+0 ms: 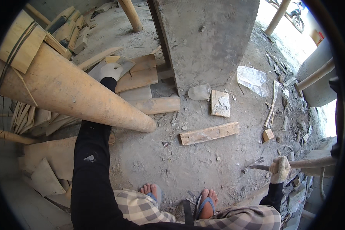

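While the gloved right hand (pixel 280 170) closes around a hammer (pixel 261 167) by the rubble along the floor's (pixel 161 161) right edge, the gloved left hand (pixel 112 71), partly curled, meets a grey board (pixel 126 65) over stacked boards (pixel 143 78); its hold cannot be told. Likely hazard: slanting wooden pole (pixel 92 96) above the black left sleeve (pixel 91 153), liable to snag a lifted board. Moving room: gritty floor between loose plank (pixel 209 133) and sandals (pixel 159 195).

Gloved hands (pixel 280 169) off-white. Sleeves (pixel 91 188) black; white smear on left. Trousers (pixel 140 207) checked, grey and cream. Sandal straps (pixel 207 200) blue. Post (pixel 76 90), left of frame: orange-tan. Floor (pixel 161 165) grey.
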Tool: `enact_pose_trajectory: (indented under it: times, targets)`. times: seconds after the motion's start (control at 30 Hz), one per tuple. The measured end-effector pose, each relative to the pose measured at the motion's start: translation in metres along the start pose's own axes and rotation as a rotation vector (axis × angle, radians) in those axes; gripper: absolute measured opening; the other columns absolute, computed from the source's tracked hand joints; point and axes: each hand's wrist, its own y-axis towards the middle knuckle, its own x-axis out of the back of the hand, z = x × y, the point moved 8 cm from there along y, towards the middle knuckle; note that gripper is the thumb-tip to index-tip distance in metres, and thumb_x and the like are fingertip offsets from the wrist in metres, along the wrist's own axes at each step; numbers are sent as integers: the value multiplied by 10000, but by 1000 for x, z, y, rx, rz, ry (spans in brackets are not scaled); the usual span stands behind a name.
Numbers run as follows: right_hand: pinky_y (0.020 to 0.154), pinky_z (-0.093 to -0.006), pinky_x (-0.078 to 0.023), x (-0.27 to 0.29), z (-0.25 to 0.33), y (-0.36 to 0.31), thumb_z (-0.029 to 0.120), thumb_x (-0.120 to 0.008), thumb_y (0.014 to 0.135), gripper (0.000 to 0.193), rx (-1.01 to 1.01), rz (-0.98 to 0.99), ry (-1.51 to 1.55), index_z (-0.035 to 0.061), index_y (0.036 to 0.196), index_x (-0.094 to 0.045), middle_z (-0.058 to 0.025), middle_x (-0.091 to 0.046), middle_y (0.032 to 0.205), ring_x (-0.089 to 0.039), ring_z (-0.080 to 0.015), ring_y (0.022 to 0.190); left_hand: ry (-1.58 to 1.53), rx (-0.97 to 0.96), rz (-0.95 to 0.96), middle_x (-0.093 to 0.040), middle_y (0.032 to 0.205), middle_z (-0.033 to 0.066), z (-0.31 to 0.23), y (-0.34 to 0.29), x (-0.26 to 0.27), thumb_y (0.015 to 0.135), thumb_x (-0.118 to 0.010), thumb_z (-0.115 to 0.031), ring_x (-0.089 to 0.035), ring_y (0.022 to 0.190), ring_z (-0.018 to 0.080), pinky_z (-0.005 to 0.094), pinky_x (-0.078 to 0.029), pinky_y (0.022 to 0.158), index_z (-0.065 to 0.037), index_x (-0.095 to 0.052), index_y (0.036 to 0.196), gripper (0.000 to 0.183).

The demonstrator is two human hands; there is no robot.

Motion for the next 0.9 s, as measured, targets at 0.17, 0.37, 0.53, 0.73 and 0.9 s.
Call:
enact_pose_trajectory:
  times: [0.17, 0.37, 0.53, 0.73, 0.9]
  targets:
    - [384, -233, -281, 2, -2, -3, 333, -572, 959, 377, 2, -24, -68, 7, 771, -589, 32, -414, 480, -326, -56, 373, 305, -195, -5, -619, 1092, 114, -31, -30, -21, 860, -528, -194, -594, 1031, 292, 425, -498, 845, -228, -642, 1160, 324]
    - [392, -235, -290, 21, -2, -8, 352, -560, 962, 383, 6, -20, -1, 10, 790, -581, 33, -408, 481, -344, -65, 380, 370, -582, -132, -535, 1233, 106, -51, -18, -23, 899, -495, -150, -522, 1150, 287, 416, -466, 911, -284, -626, 1169, 329]
    - [464, -305, -397, 41, 5, -17, 307, -537, 960, 290, -81, -185, -159, 42, 883, -625, -23, -560, 643, -439, -126, 452, 281, -558, -197, -524, 1259, 96, -51, -2, -42, 813, -584, -154, -482, 1181, 295, 426, -401, 971, -120, -657, 1093, 291]
    - [459, -291, -377, 24, 13, -24, 310, -522, 970, 305, -30, -147, -160, 37, 870, -616, -6, -511, 605, -413, -112, 441, 302, -825, -165, -554, 1229, 101, -54, -3, -53, 792, -589, -161, -479, 1181, 298, 423, -379, 996, -61, -665, 1017, 257]
    - [456, -279, -360, 19, 6, -18, 312, -510, 978, 319, -25, -115, -171, 33, 859, -609, 8, -471, 574, -392, -101, 432, 350, -894, -140, -564, 1237, 116, -56, -7, -50, 786, -577, -144, -470, 1215, 315, 430, -358, 1035, -47, -628, 1125, 356]
